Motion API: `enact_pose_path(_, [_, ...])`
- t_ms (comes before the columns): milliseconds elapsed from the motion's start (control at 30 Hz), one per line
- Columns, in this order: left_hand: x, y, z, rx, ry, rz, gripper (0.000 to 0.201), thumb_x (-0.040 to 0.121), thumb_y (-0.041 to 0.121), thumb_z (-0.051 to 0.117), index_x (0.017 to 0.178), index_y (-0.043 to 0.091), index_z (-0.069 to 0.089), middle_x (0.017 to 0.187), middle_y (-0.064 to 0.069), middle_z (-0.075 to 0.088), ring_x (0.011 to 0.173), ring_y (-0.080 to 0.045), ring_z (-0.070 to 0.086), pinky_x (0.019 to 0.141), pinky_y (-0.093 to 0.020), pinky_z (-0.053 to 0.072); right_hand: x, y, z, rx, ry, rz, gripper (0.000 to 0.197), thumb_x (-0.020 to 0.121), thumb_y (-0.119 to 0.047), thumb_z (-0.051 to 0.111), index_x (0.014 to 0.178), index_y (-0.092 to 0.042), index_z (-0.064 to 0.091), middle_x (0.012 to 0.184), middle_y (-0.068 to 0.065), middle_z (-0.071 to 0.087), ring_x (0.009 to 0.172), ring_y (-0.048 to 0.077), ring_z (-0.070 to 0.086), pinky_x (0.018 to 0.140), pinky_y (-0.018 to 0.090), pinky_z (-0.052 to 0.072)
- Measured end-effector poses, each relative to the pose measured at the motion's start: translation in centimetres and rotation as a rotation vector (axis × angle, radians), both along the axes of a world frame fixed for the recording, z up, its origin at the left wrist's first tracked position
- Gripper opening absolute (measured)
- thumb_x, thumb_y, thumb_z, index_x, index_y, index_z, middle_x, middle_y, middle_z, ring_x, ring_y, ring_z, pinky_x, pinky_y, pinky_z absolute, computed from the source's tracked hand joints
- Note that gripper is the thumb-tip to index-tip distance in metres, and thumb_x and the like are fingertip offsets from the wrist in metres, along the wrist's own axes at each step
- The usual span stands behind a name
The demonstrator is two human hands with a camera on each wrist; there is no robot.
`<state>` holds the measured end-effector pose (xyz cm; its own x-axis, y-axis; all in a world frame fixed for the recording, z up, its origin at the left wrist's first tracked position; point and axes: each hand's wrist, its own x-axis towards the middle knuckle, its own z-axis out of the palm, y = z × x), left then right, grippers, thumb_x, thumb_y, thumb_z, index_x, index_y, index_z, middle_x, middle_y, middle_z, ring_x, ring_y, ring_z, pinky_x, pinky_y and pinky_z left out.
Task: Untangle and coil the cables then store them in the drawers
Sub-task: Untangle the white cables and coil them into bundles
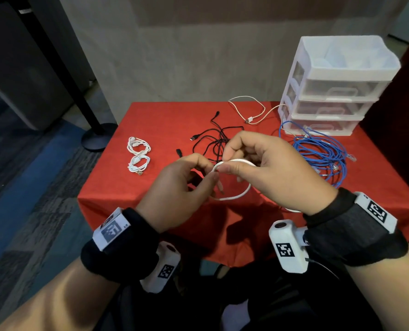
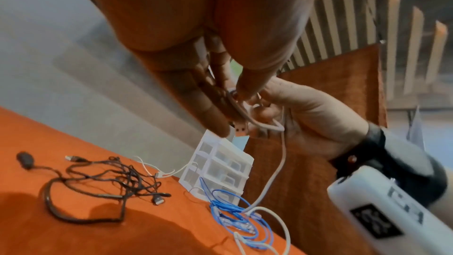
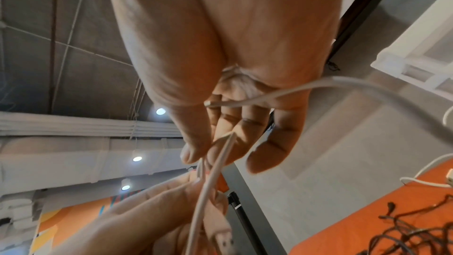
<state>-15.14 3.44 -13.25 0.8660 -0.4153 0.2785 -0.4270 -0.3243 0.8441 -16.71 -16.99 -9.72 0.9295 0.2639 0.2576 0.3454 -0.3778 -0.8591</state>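
Fingers of left hand (image 1: 174,187) and right hand (image 1: 265,170) pinch white cable (image 1: 234,195) loop.

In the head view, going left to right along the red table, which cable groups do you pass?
Two coiled white cables → tangled black cables → white cable held in both hands → blue cable pile.

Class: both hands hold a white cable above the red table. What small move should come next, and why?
Probably wind another loop: the left hand pinches the white cable beside the right hand, one loop is formed, and slack trails onto the table.
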Motion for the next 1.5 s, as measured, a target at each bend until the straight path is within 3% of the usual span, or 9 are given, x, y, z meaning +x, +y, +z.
enact_pose_path(233, [0.8, 0.4, 1.3, 0.325, -0.236, -0.032, 0.016, 0.08, 0.018, 0.064, 0.094, 0.025, 0.068, 0.071, 0.004, 0.063, 0.067, -0.012, 0.063, 0.066, -0.038, 0.052, 0.3, -1.0, 0.3, -0.106, 0.006, -0.017, 0.012, 0.092, -0.011, 0.072, 0.097, -0.022, 0.074, 0.08, 0.001, 0.073, 0.078, 0.027, 0.067, 0.08, 0.051, 0.054])
enact_pose_path(333, [0.8, 0.6, 1.5, 0.125, 0.063, -0.152, 0.01, 0.086, 0.009, 0.065, 0.095, 0.007, 0.067, 0.092, -0.009, 0.067, 0.08, -0.019, 0.069, 0.082, -0.043, 0.057, 0.3, -1.1, 0.5, -0.122, -0.006, 0.011, 0.014, 0.094, -0.009, 0.069, 0.097, -0.022, 0.075, 0.081, 0.003, 0.073, 0.077, 0.024, 0.068, 0.081, 0.05, 0.055])
enact_pose_path(467, [-0.3, -0.8, 2.1, -0.425, 0.721, -0.183, 0.033, 0.099, 0.026, 0.056, 0.096, -0.006, 0.062, 0.089, -0.013, 0.065, 0.076, -0.02, 0.068, 0.066, -0.033, 0.048, 0.3, -1.1, 0.6, -0.036, -0.003, 0.026, 0.012, 0.095, -0.004, 0.069, 0.1, -0.014, 0.076, 0.086, 0.004, 0.076, 0.074, 0.013, 0.07, 0.079, 0.033, 0.058])
enact_pose_path(600, [-0.5, -1.5, 2.1, -0.526, 0.754, -0.16, 0.025, 0.097, 0.022, 0.051, 0.098, 0.0, 0.063, 0.084, -0.005, 0.066, 0.068, -0.014, 0.061, 0.063, -0.031, 0.049, 0.4, -1.0, 0.5, 0.016, -0.021, 0.036, 0.01, 0.095, -0.003, 0.069, 0.1, -0.01, 0.074, 0.085, 0.007, 0.075, 0.076, 0.025, 0.069, 0.077, 0.038, 0.056])
enact_pose_path(767, [-0.6, -2.1, 2.5, -0.654, 0.751, -0.155, 0.019, 0.093, 0.014, 0.05, 0.093, -0.001, 0.061, 0.067, 0.003, 0.061, 0.058, -0.008, 0.043, 0.056, -0.022, 0.044, 0.5, -0.9, 0.4, 0.109, -0.028, -0.032, 0.004, 0.092, -0.008, 0.073, 0.093, -0.005, 0.071, 0.078, -0.001, 0.075, 0.064, -0.001, 0.06, 0.061, 0.014, 0.044])
enact_pose_path(967, [-0.5, -1.0, 2.8, -0.697, 0.981, -0.424, 0.025, 0.103, 0.012, 0.039, 0.109, -0.001, 0.059, 0.094, -0.01, 0.064, 0.052, -0.001, 0.042, 0.056, -0.017, 0.039, 0.6, -1.2, -0.1, 0.172, -0.085, -0.051, 0.005, 0.088, -0.008, 0.077, 0.091, -0.005, 0.075, 0.085, 0.008, 0.075, 0.078, 0.008, 0.066, 0.076, 0.025, 0.052])
enact_pose_path(1133, [-0.6, -1.0, 2.8, -0.698, 0.937, -0.334, 0.017, 0.102, 0.012, 0.041, 0.099, 0.007, 0.057, 0.09, -0.009, 0.065, 0.051, -0.002, 0.043, 0.055, -0.017, 0.041, 1.4, -1.5, -0.9, 0.18, -0.067, -0.094, 0.007, 0.094, -0.013, 0.073, 0.099, -0.011, 0.077, 0.082, 0.022, 0.069, 0.067, 0.023, 0.06, 0.072, 0.047, 0.051])
enact_pose_path(1267, [-0.3, -0.7, 3.7, -0.901, 0.841, -0.179, 0.014, 0.096, 0.015, 0.043, 0.094, 0.009, 0.055, 0.088, -0.006, 0.071, 0.052, -0.003, 0.052, 0.055, -0.017, 0.048, 1.9, -2.0, -2.6, 0.028, 0.063, -0.128, 0.025, 0.103, -0.022, 0.059, 0.124, -0.027, 0.073, 0.072, 0.002, 0.065, 0.05, 0.001, 0.04, 0.05, 0.014, 0.033])
enact_pose_path(1500, [2.2, -0.2, 2.8, -0.91, 0.555, 0.1, 0.021, 0.108, 0.019, 0.041, 0.094, 0.011, 0.053, 0.137, -0.018, 0.062, 0.114, -0.025, 0.07, 0.091, -0.029, 0.058, -1.0, 0.9, -5.1, -0.328, 0.133, 0.098, 0.014, 0.104, -0.024, 0.055, 0.106, -0.027, 0.068, 0.068, 0.002, 0.069, 0.055, 0.002, 0.053, 0.057, 0.016, 0.04])
